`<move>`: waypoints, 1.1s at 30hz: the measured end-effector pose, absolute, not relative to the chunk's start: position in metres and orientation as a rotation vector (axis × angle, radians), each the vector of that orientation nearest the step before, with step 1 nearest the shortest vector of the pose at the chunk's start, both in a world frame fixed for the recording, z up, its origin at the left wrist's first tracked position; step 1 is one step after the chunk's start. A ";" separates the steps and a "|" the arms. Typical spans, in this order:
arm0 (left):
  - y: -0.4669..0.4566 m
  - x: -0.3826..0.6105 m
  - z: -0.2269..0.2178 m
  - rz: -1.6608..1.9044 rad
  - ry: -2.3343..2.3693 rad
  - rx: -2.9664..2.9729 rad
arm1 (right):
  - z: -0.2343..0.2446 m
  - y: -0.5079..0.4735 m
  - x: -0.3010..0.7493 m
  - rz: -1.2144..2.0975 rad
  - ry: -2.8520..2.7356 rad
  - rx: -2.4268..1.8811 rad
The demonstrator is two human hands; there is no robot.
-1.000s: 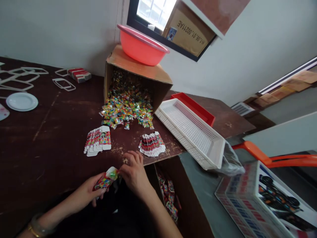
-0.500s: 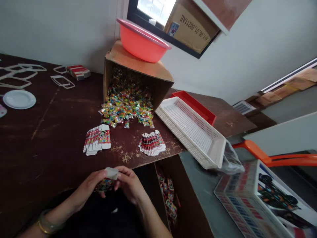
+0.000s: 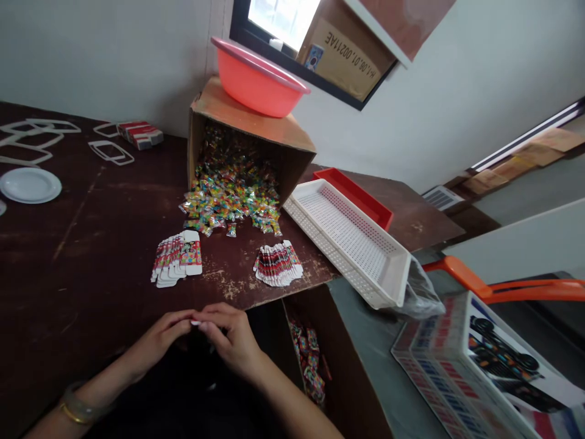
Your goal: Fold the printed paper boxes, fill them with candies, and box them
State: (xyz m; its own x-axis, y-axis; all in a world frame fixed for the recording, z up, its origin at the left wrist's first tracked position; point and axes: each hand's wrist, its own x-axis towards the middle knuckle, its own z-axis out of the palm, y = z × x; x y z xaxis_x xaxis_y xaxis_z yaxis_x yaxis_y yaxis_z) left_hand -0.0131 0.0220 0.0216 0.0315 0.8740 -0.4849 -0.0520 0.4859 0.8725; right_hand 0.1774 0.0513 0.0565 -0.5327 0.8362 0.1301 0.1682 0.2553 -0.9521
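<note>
Head view: both hands on one small box, in front of the candy carton.

Landmark = candy carton (image 3: 228, 116), lying on its side on the brown table (image 3: 123, 244), mouth toward the person. All sides as seen in the view.

Small box (image 3: 195, 322): nearer the person than the carton, down at the table's near edge. Only a bit of red and white shows; fingers hide the rest.

Left hand (image 3: 158, 340): bent, fingertips pinching the box from one side. Bracelet (image 3: 85, 410) on that wrist. Right hand (image 3: 233, 338): thumb and fingers pinching the other side. Fingertips of both nearly meet over it.

Wrapped candies (image 3: 228, 195) fill the carton's lower part and spill out of its mouth. Flat box stack (image 3: 178, 259), fanned, in front of the carton and to its left; second fanned stack (image 3: 278, 265) in front, toward its right.

Pink basin (image 3: 256, 82) sits on top of the carton. White tray (image 3: 354, 235) just right of it, red tray (image 3: 359, 196) behind that. White plate (image 3: 31, 185) well left of the carton. Open bin (image 3: 351, 360) below the carton's right front, patterned packs (image 3: 311, 360) inside.
</note>
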 end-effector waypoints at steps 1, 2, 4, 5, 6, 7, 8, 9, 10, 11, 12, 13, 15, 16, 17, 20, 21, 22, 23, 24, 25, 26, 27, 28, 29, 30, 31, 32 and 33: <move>0.020 -0.016 0.020 0.840 1.288 0.764 | 0.058 0.052 0.177 1.309 -1.822 -0.957; 0.018 -0.019 0.019 0.821 1.199 0.760 | 0.059 0.054 0.177 1.303 -1.777 -0.995; 0.014 -0.023 0.020 0.753 1.020 0.810 | 0.060 0.055 0.177 1.276 -1.737 -1.024; 0.012 -0.024 0.022 0.724 0.966 0.832 | 0.059 0.055 0.176 1.254 -1.746 -1.018; 0.011 -0.023 0.024 0.711 0.940 0.837 | 0.058 0.053 0.174 1.217 -1.775 -1.002; 0.010 -0.021 0.026 0.717 0.942 0.819 | 0.056 0.050 0.173 1.165 -1.812 -0.984; 0.010 -0.017 0.027 0.735 0.956 0.784 | 0.053 0.047 0.171 1.110 -1.844 -0.972; 0.009 -0.012 0.029 0.754 0.965 0.751 | 0.051 0.044 0.170 1.056 -1.857 -0.971; 0.009 -0.007 0.029 0.761 0.960 0.735 | 0.048 0.040 0.172 1.018 -1.849 -0.985; 0.009 -0.001 0.029 0.752 0.940 0.740 | 0.047 0.038 0.177 1.009 -1.818 -1.014; 0.010 0.005 0.029 0.731 0.905 0.764 | 0.048 0.036 0.187 1.024 -1.777 -1.049; 0.010 0.010 0.028 0.702 0.860 0.804 | 0.051 0.035 0.202 1.054 -1.734 -1.083; 0.012 0.015 0.023 0.642 0.804 0.909 | 0.061 0.039 0.245 1.063 -1.701 -1.195; 0.014 0.016 0.020 0.618 0.813 0.965 | 0.067 0.043 0.271 1.021 -1.701 -1.270; 0.016 0.016 0.017 0.603 0.847 1.014 | 0.073 0.048 0.295 0.906 -1.767 -1.428; 0.023 0.014 0.005 0.588 1.008 1.054 | 0.074 0.079 0.346 0.426 -1.960 -1.898; 0.025 0.014 0.003 0.583 1.038 1.048 | 0.069 0.095 0.353 0.364 -1.994 -1.977; 0.026 0.014 0.001 0.576 1.055 1.044 | 0.061 0.112 0.354 0.353 -2.010 -2.018; 0.026 0.016 0.000 0.567 1.062 1.045 | 0.052 0.132 0.352 0.368 -2.015 -2.036; 0.025 0.017 -0.001 0.557 1.061 1.051 | 0.042 0.152 0.349 0.370 -1.993 -2.068; 0.024 0.018 -0.001 0.548 1.057 1.057 | 0.033 0.171 0.345 0.362 -1.950 -2.118; 0.021 0.019 -0.001 0.538 1.057 1.059 | 0.025 0.189 0.342 0.352 -1.900 -2.177; 0.018 0.018 -0.003 0.530 1.065 1.057 | 0.018 0.204 0.341 0.346 -1.851 -2.235; 0.015 0.018 -0.004 0.527 1.079 1.051 | 0.013 0.216 0.341 0.348 -1.813 -2.283; 0.012 0.017 -0.007 0.529 1.095 1.042 | 0.010 0.225 0.342 0.357 -1.789 -2.319; 0.010 0.016 -0.010 0.538 1.110 1.034 | 0.008 0.231 0.344 0.374 -1.776 -2.344; 0.008 0.015 -0.014 0.555 1.121 1.028 | 0.006 0.235 0.346 0.397 -1.775 -2.360; 0.008 0.015 -0.017 0.575 1.127 1.026 | 0.006 0.237 0.349 0.425 -1.782 -2.369; 0.007 0.015 -0.019 0.589 1.128 1.030 | 0.006 0.239 0.351 0.455 -1.793 -2.373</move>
State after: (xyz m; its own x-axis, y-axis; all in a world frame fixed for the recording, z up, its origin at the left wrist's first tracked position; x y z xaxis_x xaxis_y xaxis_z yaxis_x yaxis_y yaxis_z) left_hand 0.0153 0.0074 -0.0190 0.3560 0.8211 -0.4462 0.1029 0.4401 0.8920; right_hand 0.3509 0.2385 0.0060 0.2477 0.9557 -0.1589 0.9157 -0.2845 -0.2839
